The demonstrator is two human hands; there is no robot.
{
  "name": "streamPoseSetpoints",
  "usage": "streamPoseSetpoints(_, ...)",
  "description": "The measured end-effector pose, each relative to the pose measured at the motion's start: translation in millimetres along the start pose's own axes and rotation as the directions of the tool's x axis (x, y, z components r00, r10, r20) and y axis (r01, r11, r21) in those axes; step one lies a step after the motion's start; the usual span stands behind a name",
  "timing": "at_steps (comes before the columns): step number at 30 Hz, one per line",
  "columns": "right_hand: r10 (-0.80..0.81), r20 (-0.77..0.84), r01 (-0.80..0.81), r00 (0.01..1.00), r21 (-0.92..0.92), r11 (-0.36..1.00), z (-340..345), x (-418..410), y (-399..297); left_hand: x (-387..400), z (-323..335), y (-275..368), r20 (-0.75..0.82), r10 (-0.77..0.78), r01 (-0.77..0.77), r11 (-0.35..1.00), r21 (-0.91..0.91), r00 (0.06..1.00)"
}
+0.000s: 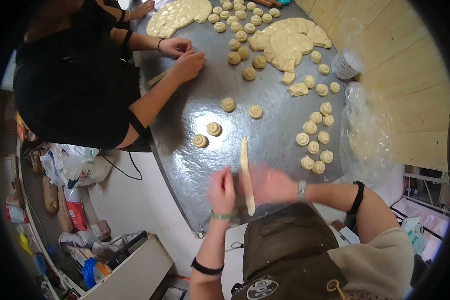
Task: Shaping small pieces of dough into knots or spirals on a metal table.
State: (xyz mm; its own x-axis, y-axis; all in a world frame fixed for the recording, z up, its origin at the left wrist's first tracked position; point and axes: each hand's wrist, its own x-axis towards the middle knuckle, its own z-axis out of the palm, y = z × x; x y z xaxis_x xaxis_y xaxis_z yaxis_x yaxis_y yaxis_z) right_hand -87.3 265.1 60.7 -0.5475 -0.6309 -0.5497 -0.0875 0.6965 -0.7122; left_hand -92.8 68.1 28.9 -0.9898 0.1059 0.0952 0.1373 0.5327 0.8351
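Note:
A long thin strip of dough (247,176) lies on the shiny metal worktop (180,165), pointing away from me. My left hand (222,191), with a green bangle at the wrist, is just left of the strip, its fingers curled; I cannot tell whether it holds anything. On the strip's right side is my right hand (268,183), blurred by motion, its fingertips close to the dough. Whether they touch it is unclear. Beyond the strip sit spiral dough rolls (213,129), and a group of more rolls (313,147) stands to the right.
A co-worker's hands (187,62) handle dough at the upper left. Portioned dough sheets (288,39) and many rolls lie at the far side. A white tub (345,64) and a clear plastic bag (367,138) line the right edge, beside a wooden wall (416,90).

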Motion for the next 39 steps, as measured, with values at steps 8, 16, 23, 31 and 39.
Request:
streamPoseSetpoints(8,-0.370,-0.466,0.110,0.804,-0.494,0.862,2,20,59,74,42,-18,0.248,0.009,-0.031,0.996,0.086,0.969)
streamPoseSetpoints(16,-0.481,-0.455,0.343,0.749,-0.356,0.870,78,-6,52,40,20,-25,0.480,0.136,-0.291,0.920,0.264,0.867)
streamPoseSetpoints(23,-0.095,-0.833,-0.031,0.545,-0.134,0.991,96,3,24,-28,-4,-39,0.478,0.205,-0.384,0.869,0.312,0.854)
streamPoseSetpoints(31,-0.404,-0.609,0.326,0.682,-0.241,0.914,158,-38,27,-101,-18,-45,0.617,0.263,-0.514,0.814,0.272,0.742)
streamPoseSetpoints(39,-0.551,-0.631,0.320,0.546,-0.450,0.834,96,-64,27,-78,-49,-27,0.300,0.373,-0.471,0.782,0.408,0.878)
